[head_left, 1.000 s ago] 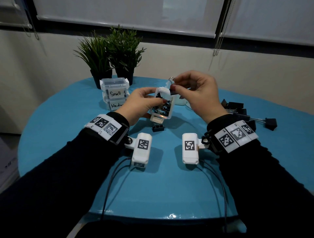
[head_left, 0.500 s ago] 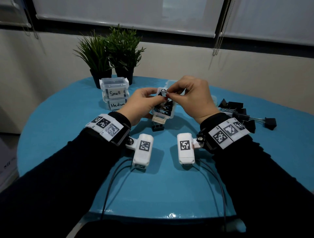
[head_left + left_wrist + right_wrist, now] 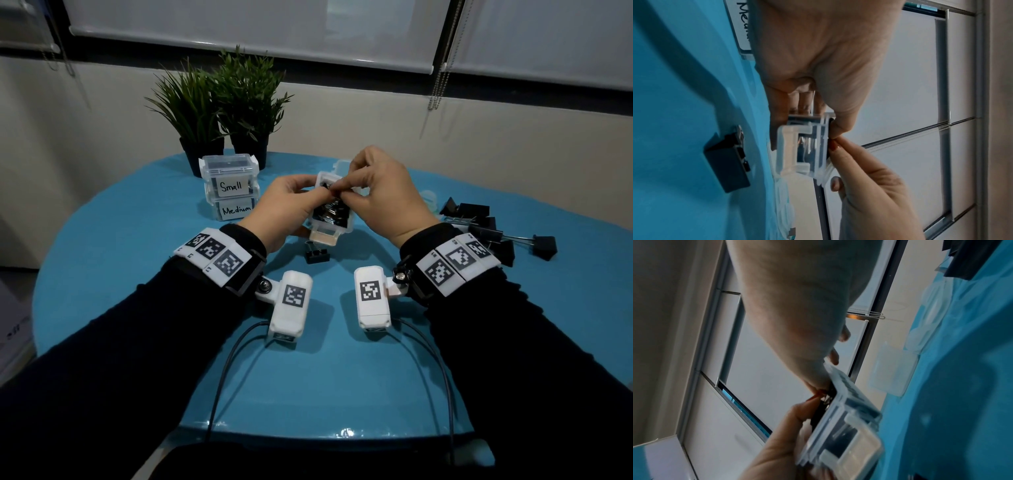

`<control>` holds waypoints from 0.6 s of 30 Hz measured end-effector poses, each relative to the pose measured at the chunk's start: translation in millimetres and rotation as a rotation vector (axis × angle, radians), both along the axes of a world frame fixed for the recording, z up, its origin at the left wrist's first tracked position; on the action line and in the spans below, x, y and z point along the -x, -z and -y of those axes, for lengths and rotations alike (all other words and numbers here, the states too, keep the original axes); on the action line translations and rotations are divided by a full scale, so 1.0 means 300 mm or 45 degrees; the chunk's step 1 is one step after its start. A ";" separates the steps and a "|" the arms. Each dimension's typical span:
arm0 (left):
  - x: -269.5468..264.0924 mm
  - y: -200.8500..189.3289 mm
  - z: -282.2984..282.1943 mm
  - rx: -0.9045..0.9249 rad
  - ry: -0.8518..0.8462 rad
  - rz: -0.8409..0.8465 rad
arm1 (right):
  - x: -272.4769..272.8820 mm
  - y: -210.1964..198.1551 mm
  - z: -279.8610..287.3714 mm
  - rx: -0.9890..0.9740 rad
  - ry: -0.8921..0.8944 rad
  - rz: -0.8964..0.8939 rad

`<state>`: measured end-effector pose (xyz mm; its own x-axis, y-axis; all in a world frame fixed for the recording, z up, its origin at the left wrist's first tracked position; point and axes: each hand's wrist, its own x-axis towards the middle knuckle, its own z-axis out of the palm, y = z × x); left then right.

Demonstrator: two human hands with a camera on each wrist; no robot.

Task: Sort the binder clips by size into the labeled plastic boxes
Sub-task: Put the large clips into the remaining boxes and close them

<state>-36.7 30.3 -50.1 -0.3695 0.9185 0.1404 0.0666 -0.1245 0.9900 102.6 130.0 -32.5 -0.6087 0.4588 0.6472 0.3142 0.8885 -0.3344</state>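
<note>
Nearest, the two white wrist cameras hang over the glossy blue table (image 3: 144, 267), closer together than a second ago, because the right hand (image 3: 383, 198) has dropped from above the box to its rim. That hand's thumb and forefinger pinch a binder clip (image 3: 330, 187) at the open top of the clear plastic box (image 3: 330, 224) (only a sliver of black and wire shows between the fingertips). The left hand (image 3: 284, 209) grasps the box from the left, fingers curled round its wall, holding it tilted just above the table, lower than before. Inside lie black clips with shiny wire handles. Under it, a loose black clip (image 3: 317, 255) rests on the table. Right of the hands sits a heap of larger black clips (image 3: 479, 222). Farther left, two lidded boxes are stacked: "Small" (image 3: 229, 178) on "Medium" (image 3: 234, 209). Behind them stand two potted plants (image 3: 219, 109).
</note>
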 end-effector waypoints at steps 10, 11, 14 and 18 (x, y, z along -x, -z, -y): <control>0.008 -0.008 0.002 0.033 -0.014 0.075 | 0.012 0.036 0.034 0.982 -0.084 -0.434; 0.008 -0.007 0.001 0.043 -0.019 0.070 | 0.015 0.039 0.042 1.083 -0.088 -0.423; 0.008 -0.004 -0.001 0.086 -0.047 0.069 | 0.025 0.049 0.046 1.128 -0.075 -0.452; 0.011 -0.002 -0.009 0.144 -0.051 0.072 | 0.033 0.058 0.035 1.073 -0.061 -0.400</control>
<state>-40.1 32.9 -49.5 -0.4106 0.9117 0.0147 0.0129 -0.0103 0.9999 92.7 119.6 -50.0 -0.4910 0.8353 0.2473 0.0676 0.3195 -0.9452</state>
